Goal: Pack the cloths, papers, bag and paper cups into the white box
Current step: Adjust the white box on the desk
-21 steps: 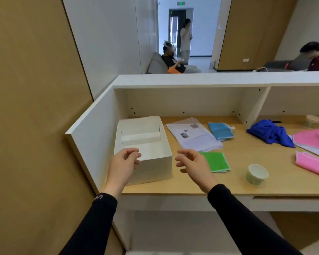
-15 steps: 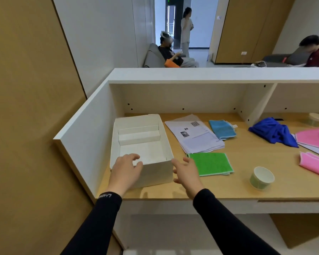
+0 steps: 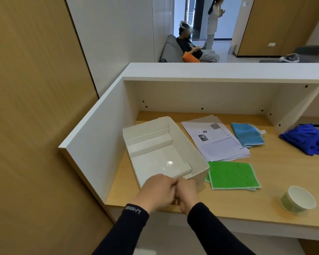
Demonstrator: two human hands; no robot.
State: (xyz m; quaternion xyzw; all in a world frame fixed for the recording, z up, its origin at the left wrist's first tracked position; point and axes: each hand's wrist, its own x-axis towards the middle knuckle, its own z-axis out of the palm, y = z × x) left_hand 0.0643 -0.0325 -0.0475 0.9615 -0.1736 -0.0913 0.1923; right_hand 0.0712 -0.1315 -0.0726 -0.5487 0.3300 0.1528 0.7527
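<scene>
Your left hand (image 3: 157, 192) and right hand (image 3: 187, 193) meet at the near wall of the white box (image 3: 184, 142), fingers curled inward and knuckles touching. Whether they pinch the cardboard rim cannot be told, since the fingertips are hidden. The box is open-topped, smooth matte card with a glossy floor and a raised step across its far end. It sits turned at an angle on the wooden desk (image 3: 276, 181), near the white side panel (image 3: 99, 140) on your left.

Just right of the box lies a flat, nubby green cloth (image 3: 232, 174), and behind it a fanned stack of printed papers (image 3: 217, 140). Further right rest a folded light blue cloth (image 3: 247, 134) and a crumpled dark blue cloth (image 3: 307, 138). A round paper cup (image 3: 297, 199) stands upright near the desk's front edge, well apart from the box.
</scene>
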